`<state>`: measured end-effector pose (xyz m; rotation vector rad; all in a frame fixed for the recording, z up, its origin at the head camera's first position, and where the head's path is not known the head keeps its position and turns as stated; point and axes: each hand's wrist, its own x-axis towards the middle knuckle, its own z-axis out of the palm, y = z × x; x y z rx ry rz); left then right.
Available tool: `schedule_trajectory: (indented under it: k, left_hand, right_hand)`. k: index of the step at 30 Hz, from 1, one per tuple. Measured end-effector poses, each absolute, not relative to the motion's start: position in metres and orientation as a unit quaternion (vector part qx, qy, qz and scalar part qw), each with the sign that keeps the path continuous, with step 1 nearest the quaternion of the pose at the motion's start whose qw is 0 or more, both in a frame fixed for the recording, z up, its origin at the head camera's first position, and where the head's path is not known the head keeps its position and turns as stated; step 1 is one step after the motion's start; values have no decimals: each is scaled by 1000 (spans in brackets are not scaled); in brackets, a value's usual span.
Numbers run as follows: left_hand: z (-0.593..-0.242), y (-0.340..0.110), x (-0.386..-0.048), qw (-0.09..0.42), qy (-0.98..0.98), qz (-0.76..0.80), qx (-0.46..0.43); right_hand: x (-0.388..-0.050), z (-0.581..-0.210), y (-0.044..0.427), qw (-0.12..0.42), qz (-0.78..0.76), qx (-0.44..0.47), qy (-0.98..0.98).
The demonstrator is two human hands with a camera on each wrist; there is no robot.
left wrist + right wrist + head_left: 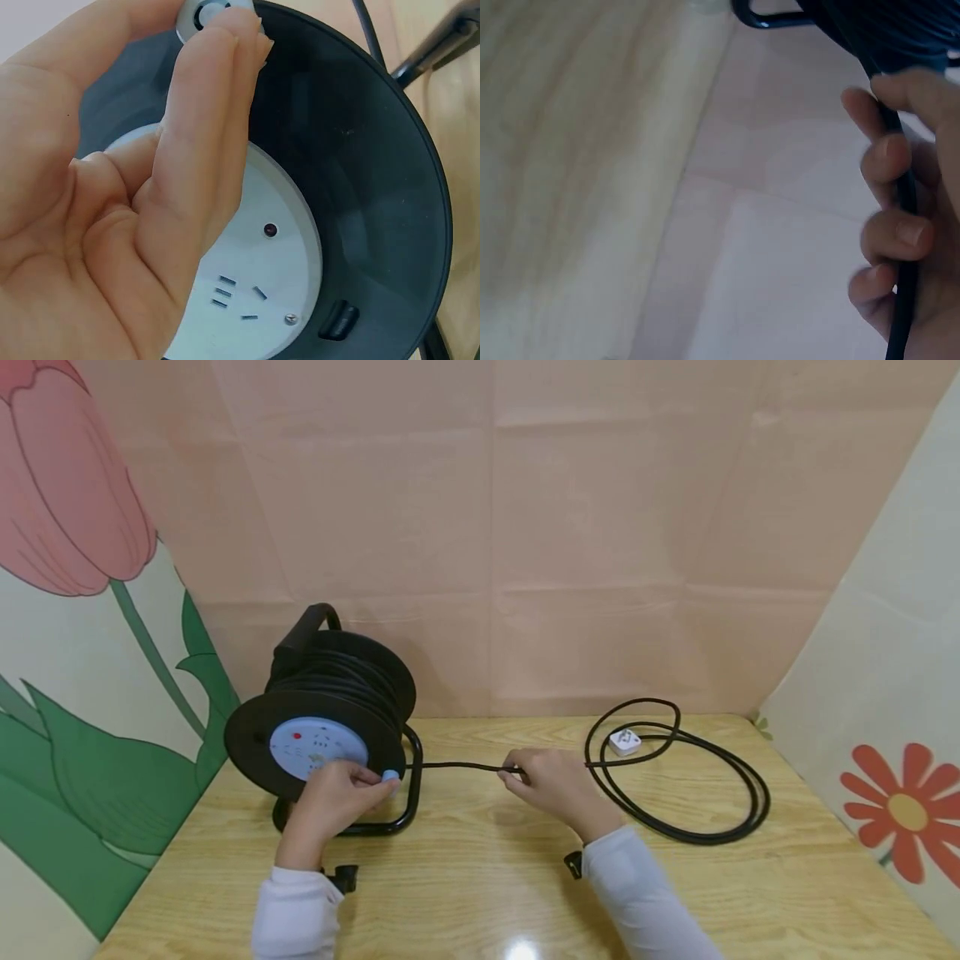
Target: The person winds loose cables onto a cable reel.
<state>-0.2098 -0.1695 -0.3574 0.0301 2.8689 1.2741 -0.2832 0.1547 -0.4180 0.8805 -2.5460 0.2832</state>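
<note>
A black cable reel (330, 693) with a pale socket disc (288, 745) stands on the left of the table. My left hand (333, 797) pinches the small light-blue crank knob (391, 775) near the rim of the reel's front flange; in the left wrist view the knob (214, 13) shows between thumb and fingers. From the reel a black cable (457, 766) runs right to my right hand (555, 781), whose fingers curl round it. The right wrist view shows the cable (906, 225) lying across the palm, with the wound reel (889, 30) beyond it.
To the right, loose loops of cable (720, 839) lie on the wooden table (465, 877), with a white plug (625, 742) inside them. The reel's black tube stand (412, 793) rests on the tabletop. A pink backdrop (487, 568) rises behind the table.
</note>
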Motion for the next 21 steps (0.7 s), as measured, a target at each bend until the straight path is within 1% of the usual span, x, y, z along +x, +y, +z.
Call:
schedule_trajectory:
  k: [4,12,17,21]
  left_hand:
    - [-360,-172,-210,16,912,409,6]
    - [-367,-177,-214,39,913,407,1]
    - [-371,-181,-216,53,912,406,5]
    - [-376,-185,-217,68,901,427,-2]
  right_hand:
    - [-282,-422,149,236,86,313,-916]
    - [-279,-424,147,237,88,314,-915]
    - [-278,-423,148,258,63,280,-923]
    - [-277,-422,147,253,61,271,-927]
